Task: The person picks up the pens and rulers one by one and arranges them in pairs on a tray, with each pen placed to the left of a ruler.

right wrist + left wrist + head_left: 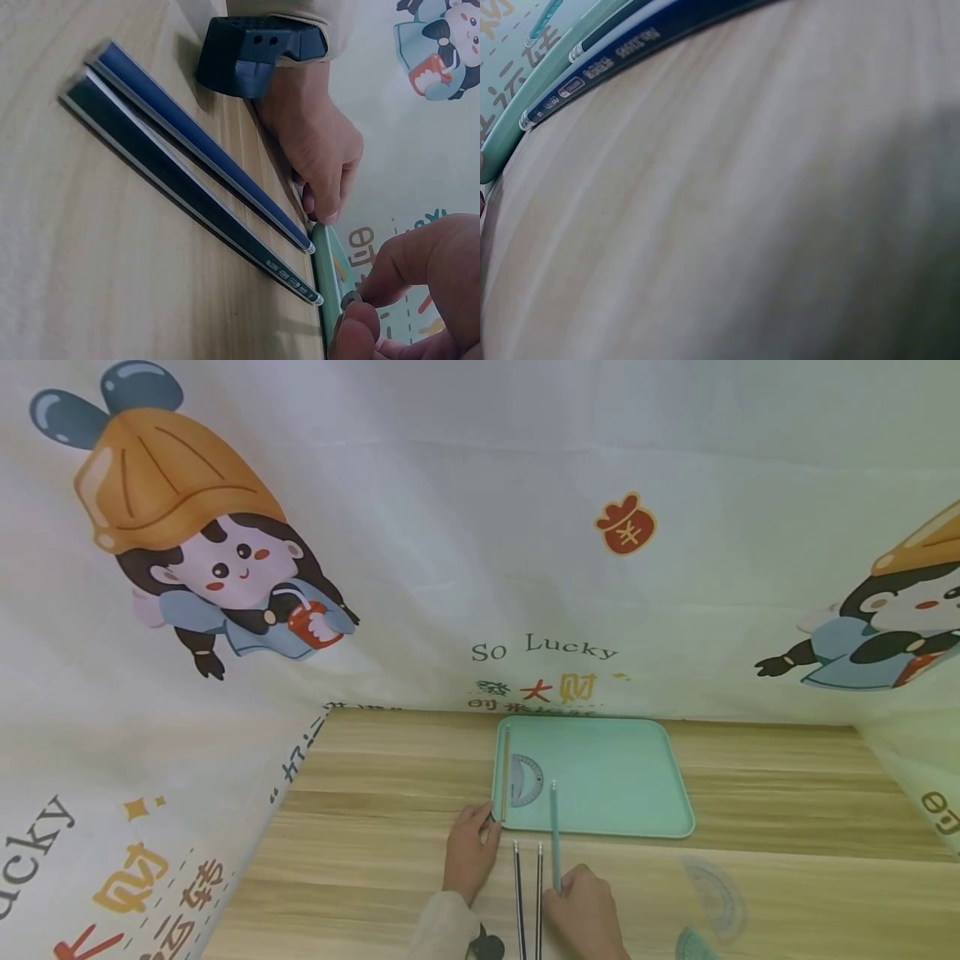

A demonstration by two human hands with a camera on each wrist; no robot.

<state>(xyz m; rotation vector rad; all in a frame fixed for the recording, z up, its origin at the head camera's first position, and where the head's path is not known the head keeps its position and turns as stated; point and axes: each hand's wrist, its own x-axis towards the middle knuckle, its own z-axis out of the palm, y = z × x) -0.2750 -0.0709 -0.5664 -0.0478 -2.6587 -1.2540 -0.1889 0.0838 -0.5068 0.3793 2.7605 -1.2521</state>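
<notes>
White cloth [420,493] hangs behind and beside the wood-grain bench [375,802], printed with a cartoon figure [195,468] in an orange cap at the left, part of a similar one at the right, a small red pouch [627,528] and the words "So Lucky". Against the middle of the bench's back edge lies a mint-green tray [622,777] with rounded corners. Along the tray's left edge runs a slim brown stick [506,772], and just beside it lies a grey protractor [534,781], its straight side toward the stick.

At the tray's near left corner is the left hand [471,852], fingers bent and holding the rim there; a pale sleeve [441,928] and a dark wrist device [259,56] show behind it. Thumb and fingers of the right hand [588,910] pinch a teal pencil [556,839] by its near end. This pencil reaches across the tray's near edge, its far end over the tray floor; whether it touches the floor I cannot tell. Between the hands, a dark blue pencil [519,893] and a dark green pencil [539,893] lie on the bench nearly side by side, their silvery ends close to the tray's near edge. Right of the right hand, toward the bench's near edge, are a clear protractor [722,893] and a green piece [694,945], partly cut off by the view.
</notes>
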